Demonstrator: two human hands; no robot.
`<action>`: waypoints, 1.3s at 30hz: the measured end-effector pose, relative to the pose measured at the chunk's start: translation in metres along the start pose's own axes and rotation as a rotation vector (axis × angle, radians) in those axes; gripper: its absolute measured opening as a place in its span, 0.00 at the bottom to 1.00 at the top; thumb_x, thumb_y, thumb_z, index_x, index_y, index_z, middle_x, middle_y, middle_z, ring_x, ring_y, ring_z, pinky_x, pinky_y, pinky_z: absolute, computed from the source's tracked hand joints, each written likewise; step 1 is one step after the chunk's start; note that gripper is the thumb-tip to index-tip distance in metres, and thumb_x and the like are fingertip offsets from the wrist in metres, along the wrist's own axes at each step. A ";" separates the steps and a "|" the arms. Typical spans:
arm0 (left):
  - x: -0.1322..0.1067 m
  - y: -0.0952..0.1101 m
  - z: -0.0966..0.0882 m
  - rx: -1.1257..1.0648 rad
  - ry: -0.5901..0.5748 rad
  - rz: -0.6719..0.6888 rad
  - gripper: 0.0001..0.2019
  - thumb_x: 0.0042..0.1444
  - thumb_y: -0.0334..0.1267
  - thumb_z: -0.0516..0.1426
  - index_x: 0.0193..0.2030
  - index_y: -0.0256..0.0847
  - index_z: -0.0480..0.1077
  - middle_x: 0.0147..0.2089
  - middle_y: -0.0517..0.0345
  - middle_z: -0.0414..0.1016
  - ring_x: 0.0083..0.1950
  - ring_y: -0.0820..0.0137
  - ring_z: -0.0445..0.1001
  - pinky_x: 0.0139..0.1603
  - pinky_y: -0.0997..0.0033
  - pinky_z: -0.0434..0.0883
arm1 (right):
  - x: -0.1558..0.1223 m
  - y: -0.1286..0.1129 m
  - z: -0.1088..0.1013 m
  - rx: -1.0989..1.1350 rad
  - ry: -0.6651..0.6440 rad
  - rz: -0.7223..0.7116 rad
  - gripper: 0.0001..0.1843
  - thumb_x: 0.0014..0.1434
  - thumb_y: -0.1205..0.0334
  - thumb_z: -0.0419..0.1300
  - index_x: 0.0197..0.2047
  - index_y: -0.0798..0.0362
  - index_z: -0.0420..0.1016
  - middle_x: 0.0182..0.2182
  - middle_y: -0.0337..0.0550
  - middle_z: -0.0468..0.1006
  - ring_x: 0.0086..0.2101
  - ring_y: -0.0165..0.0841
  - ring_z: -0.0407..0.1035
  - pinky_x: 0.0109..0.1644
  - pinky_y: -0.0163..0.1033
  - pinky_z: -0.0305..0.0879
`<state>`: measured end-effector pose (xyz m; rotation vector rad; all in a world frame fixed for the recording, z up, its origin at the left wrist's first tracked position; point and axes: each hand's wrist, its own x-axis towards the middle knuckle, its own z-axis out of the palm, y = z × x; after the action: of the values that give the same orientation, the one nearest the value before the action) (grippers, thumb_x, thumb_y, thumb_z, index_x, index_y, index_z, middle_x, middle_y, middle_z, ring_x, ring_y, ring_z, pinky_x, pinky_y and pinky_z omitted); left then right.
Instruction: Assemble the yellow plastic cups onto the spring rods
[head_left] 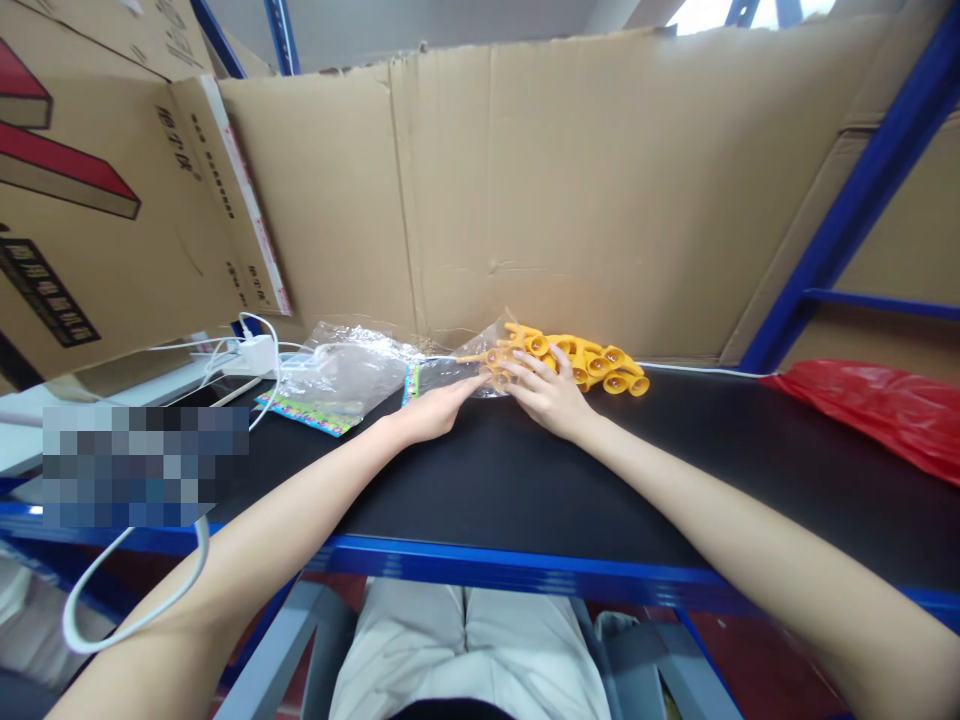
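Note:
A pile of yellow plastic pieces with round, cup-shaped ends [600, 365] lies at the back of the black tabletop. Some of them, at the pile's left end, sit inside a clear plastic bag [491, 345]. My left hand [441, 408] is at the bag's near left side, its fingers closed at the edge of the film. Spread fingers of my right hand [551, 398] rest over the yellow pieces and the bag's right end. The fingertips are partly hidden among the pieces.
Another clear bag with a colourful printed strip [311, 412] lies to the left. Beyond it are a white charger [256, 355] and cables. A red plastic bag [877, 410] lies at the right. Cardboard [585, 200] walls the back; a blue rail [510, 570] edges the front.

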<state>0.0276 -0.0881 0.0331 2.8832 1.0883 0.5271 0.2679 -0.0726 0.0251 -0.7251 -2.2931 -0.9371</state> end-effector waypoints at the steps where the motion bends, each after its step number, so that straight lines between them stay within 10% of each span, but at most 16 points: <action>1: 0.000 -0.001 0.000 0.015 -0.005 0.004 0.33 0.55 0.24 0.42 0.67 0.46 0.37 0.68 0.58 0.45 0.66 0.71 0.51 0.64 0.63 0.55 | 0.000 0.001 0.001 -0.008 0.007 0.005 0.16 0.60 0.69 0.50 0.47 0.44 0.72 0.55 0.39 0.68 0.58 0.38 0.53 0.62 0.57 0.31; 19: -0.001 -0.014 -0.008 0.411 -0.176 -0.268 0.36 0.48 0.20 0.41 0.67 0.36 0.41 0.69 0.49 0.38 0.69 0.64 0.38 0.65 0.47 0.37 | -0.001 0.004 0.002 -0.009 -0.029 0.002 0.17 0.59 0.72 0.47 0.42 0.50 0.74 0.49 0.45 0.73 0.55 0.39 0.58 0.60 0.58 0.35; 28: -0.016 -0.035 -0.038 0.460 0.046 -0.466 0.38 0.47 0.21 0.42 0.67 0.38 0.39 0.69 0.52 0.40 0.69 0.65 0.41 0.65 0.47 0.40 | -0.006 0.014 -0.003 -0.014 0.027 0.235 0.33 0.59 0.67 0.47 0.66 0.54 0.41 0.62 0.53 0.54 0.59 0.43 0.51 0.60 0.57 0.38; 39: -0.027 -0.082 -0.006 0.233 -0.212 -0.649 0.38 0.45 0.26 0.48 0.66 0.38 0.46 0.67 0.42 0.42 0.67 0.54 0.44 0.58 0.47 0.58 | 0.010 0.030 0.012 -0.072 -0.142 0.279 0.26 0.59 0.57 0.48 0.60 0.56 0.57 0.56 0.58 0.64 0.52 0.48 0.59 0.54 0.61 0.45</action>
<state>-0.0452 -0.0436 0.0195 2.4347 2.0113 0.0627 0.2766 -0.0429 0.0380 -1.1418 -2.2097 -0.8633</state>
